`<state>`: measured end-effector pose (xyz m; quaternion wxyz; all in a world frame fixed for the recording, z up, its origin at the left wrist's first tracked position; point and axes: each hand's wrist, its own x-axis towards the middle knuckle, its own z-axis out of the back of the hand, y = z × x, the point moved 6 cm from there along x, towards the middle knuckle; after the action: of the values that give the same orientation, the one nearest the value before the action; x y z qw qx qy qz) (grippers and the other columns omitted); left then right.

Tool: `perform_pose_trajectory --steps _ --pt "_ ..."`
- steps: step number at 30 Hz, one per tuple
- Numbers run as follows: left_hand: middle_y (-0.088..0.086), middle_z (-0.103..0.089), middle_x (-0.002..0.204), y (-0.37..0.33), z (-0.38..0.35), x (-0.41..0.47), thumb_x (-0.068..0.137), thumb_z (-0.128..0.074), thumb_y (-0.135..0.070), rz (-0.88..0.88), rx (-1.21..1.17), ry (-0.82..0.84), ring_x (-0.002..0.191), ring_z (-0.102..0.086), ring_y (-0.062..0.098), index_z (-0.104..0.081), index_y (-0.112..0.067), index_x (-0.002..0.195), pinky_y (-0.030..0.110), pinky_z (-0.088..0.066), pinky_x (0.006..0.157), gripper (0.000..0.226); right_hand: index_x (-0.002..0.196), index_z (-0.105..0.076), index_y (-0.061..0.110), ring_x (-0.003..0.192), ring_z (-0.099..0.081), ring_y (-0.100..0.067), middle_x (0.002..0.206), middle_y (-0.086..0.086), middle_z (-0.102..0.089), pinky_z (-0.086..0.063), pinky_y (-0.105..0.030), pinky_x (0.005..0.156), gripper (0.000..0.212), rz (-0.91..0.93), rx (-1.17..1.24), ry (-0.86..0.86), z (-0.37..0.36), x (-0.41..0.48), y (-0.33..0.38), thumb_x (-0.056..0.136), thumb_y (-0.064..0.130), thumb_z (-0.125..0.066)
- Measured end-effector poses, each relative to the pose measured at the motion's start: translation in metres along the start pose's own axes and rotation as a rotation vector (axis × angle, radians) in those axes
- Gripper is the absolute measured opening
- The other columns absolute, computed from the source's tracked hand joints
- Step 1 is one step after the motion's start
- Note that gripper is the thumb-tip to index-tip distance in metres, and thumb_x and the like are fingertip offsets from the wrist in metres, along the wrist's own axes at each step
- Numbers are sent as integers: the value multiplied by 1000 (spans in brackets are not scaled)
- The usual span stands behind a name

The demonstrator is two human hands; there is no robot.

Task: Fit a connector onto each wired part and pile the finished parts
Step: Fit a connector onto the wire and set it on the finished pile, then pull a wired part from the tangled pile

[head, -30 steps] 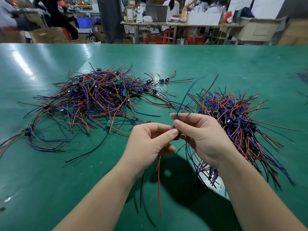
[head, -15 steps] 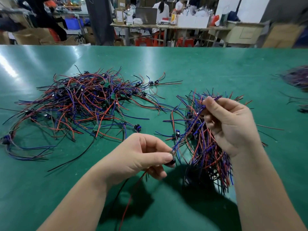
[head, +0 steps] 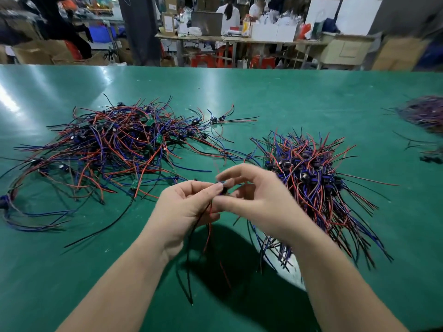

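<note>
Both hands meet above the glossy green table, near its front edge and between 2 wire heaps. The left hand pinches a small dark connector-like piece between thumb and index tip, other fingers curled under; thin black and red wire leads hang from that pinch down toward the camera, so the part's long axis runs roughly vertical in view, loose ends nearest the body. The right hand is just right of the piece, touching or nearly touching it: index finger arched over the top, thumb coming in from below, remaining fingers loosely bent. The right hand is motion-blurred, so cannot tell if it holds a separate connector or only steadies the piece. The key relation: the piece sits directly between the 2 sets of fingertips, its mating end facing right toward the right hand, which seems the nearer one to push. Judging the step as mid-fit, not seated yet. Both forearms angle in from the bottom corners, wrists raised off the surface. The loose tangled pile of red, blue and black wired parts with small green boards lies far left; the tighter bundled heap of red and blue wired parts with dark plugs lies just right of the right hand, probably the finished stack, though that is a guess. A 3rd blurred heap sits at the far right edge.
</note>
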<state>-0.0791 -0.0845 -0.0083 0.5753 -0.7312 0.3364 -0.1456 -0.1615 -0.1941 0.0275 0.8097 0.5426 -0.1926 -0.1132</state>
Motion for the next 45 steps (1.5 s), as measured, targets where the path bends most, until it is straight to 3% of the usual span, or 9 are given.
perform_pose_trajectory --steps 7,12,16,19,22,29,37,39,45 --pt "3 -75 86 -10 -4 -1 81 -64 -25 -119 59 41 78 -70 12 -75 -16 73 24 -56 59 17 93 -73 22 72 -62 -13 87 -2 -67 -50 -23 69 22 239 -6 -347 25 -3 18 76 8 -77" --pt "-12 -68 93 -34 24 -3 86 -63 -13 -533 812 -385 85 -60 12 -68 -24 96 21 -45 80 16 104 -68 16 83 -67 -19 96 -12 -68 -53 -27 75 22 442 0 -847 81 -24 25 82 10 -72" --pt "1 -55 123 -18 32 9 86 -60 -38 -410 1258 -424 115 -44 25 -57 -21 124 35 -33 98 42 102 -64 15 76 -66 -10 89 -4 -66 -55 -27 72 20 415 -210 -1060 110 -32 20 83 17 -71" --pt "-3 -41 135 7 30 17 84 -49 -61 -239 1505 -298 124 -33 25 -38 -35 140 40 -25 104 63 93 -70 21 74 -64 -16 85 -5 -69 -54 -36 81 15 50 -476 -911 121 -17 -1 79 22 -71" --pt "-7 -32 146 20 25 19 86 -44 -60 -220 1543 -195 132 -23 21 -31 -50 139 42 -11 109 56 92 -75 14 78 -60 -17 83 -4 -70 -47 -28 80 16 -192 -619 -689 118 -8 -22 78 21 -72" --pt "-16 -36 149 16 26 20 84 -48 -43 -199 1521 -223 144 -14 16 -50 -42 128 57 15 109 45 89 -73 19 78 -61 -14 79 2 -67 -44 -24 77 12 -230 -598 -667 116 -9 -22 77 15 -72" --pt "-14 -65 109 5 26 18 88 -49 -50 -290 1483 -361 121 -42 14 -69 -24 85 42 -1 101 33 90 -71 22 65 -54 -14 84 -5 -62 -36 -21 71 15 -81 -569 -825 118 -14 -9 79 31 -73" --pt "-15 -65 115 0 25 17 90 -53 -42 -377 1401 -378 121 -47 12 -71 -26 90 36 -7 99 24 83 -68 24 64 -57 -12 80 -2 -65 -44 -24 71 4 53 -441 -880 110 -17 3 84 27 -67" --pt "-9 -63 115 -29 8 -7 82 -65 3 -749 808 -244 107 -56 -2 -70 -8 111 4 -33 97 32 80 -68 11 47 -61 -14 65 -5 -68 -48 -22 45 9 106 134 -512 49 -6 11 88 8 -65"
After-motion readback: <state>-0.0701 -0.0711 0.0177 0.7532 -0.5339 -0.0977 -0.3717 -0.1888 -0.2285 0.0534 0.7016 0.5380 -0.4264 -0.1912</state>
